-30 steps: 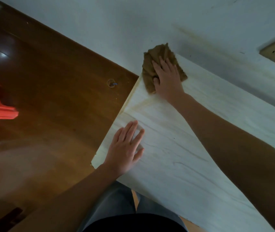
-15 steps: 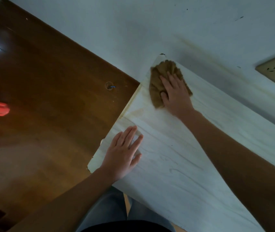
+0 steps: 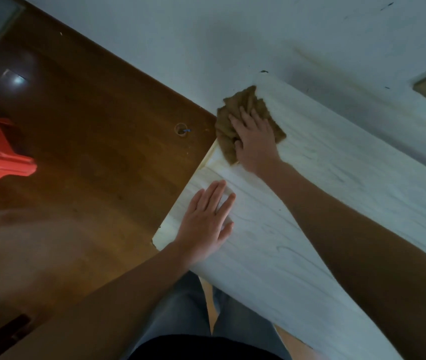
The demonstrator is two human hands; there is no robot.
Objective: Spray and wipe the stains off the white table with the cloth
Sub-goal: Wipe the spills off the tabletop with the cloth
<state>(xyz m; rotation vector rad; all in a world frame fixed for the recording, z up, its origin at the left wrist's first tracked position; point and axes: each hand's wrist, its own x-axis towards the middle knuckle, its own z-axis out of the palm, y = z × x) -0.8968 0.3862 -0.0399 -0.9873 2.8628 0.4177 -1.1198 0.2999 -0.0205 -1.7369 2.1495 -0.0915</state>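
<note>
1. The right hand reaches far forward with the arm nearly straight, palm down, its fingers spread flat and pressing the brown cloth onto the white surface at its far left corner, against the wall.
2. The left hand lies palm down near the left edge of the surface, close to the near left corner, fingers straight, slightly apart and holding nothing.
3. The right hand covers the middle of the cloth; only its crumpled borders show.
4. Both forearms leave the picture at the bottom and right.
5. Faint yellowish marks show along the left edge; other stains are hard to make out.
</note>
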